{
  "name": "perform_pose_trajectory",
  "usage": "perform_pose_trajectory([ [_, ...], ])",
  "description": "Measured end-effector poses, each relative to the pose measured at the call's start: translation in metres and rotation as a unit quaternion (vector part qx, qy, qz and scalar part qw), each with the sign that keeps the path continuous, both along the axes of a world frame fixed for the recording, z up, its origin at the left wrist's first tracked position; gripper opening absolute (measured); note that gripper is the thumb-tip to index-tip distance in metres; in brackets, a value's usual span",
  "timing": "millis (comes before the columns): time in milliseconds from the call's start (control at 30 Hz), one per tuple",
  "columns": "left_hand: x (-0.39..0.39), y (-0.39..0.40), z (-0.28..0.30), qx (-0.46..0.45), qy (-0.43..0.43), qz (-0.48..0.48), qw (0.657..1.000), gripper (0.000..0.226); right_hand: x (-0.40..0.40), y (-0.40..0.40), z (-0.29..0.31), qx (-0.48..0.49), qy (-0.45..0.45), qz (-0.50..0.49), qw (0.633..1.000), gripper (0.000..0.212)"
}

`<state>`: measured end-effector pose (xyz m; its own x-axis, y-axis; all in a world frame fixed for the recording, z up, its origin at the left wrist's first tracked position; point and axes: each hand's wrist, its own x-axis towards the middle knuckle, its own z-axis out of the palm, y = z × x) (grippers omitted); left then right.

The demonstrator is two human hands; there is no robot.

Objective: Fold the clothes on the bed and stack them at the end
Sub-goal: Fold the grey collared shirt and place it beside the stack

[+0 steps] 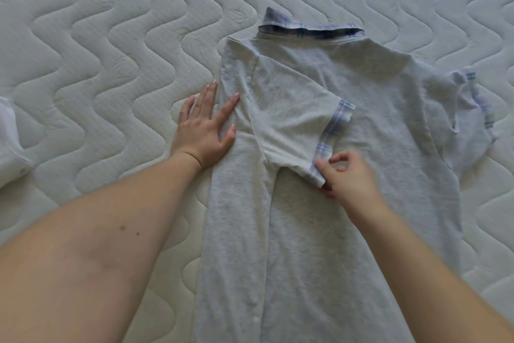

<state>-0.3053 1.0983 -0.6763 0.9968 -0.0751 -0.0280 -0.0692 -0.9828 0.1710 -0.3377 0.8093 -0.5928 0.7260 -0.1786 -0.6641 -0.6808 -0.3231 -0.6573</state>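
Shirt [361, 125] hem cut off below, right hand [347, 173] blurred, pinching sleeve [294, 125]

Open quilted bed [97, 36] all along the far side and to the left. At the left edge, a white garment [9, 142], perhaps a crumpled pile, only partly in view. Across the middle, the grey shirt [375, 125], left hand [205, 125] flat on its folded edge, right hand [347, 173] at the sleeve cuff. Narrow bare strip to the right.

Left grip [205, 123] flat, right grip [345, 175] pinching.
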Motion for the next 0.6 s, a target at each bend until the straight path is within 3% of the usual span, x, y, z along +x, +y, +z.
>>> perform_pose_trajectory([
  [133, 0.000, -0.001, 0.000, -0.006, 0.004, 0.000, 1.000, 0.064, -0.014, 0.006, -0.002, 0.011, 0.067, 0.043, 0.997, 0.035],
  [400, -0.001, -0.001, 0.002, -0.004, 0.002, -0.001, 1.000, 0.064, -0.028, 0.023, -0.007, 0.035, 0.039, 0.013, 0.999, 0.037],
  [500, 0.000, -0.001, 0.002, -0.011, 0.004, 0.000, 1.000, 0.063, -0.036, 0.024, -0.005, -0.115, 0.031, 0.068, 0.991, 0.043],
  [600, 0.000, -0.001, 0.000, -0.012, 0.000, -0.001, 1.000, 0.063, -0.045, 0.026, 0.003, -0.292, -0.034, 0.136, 0.946, 0.040],
])
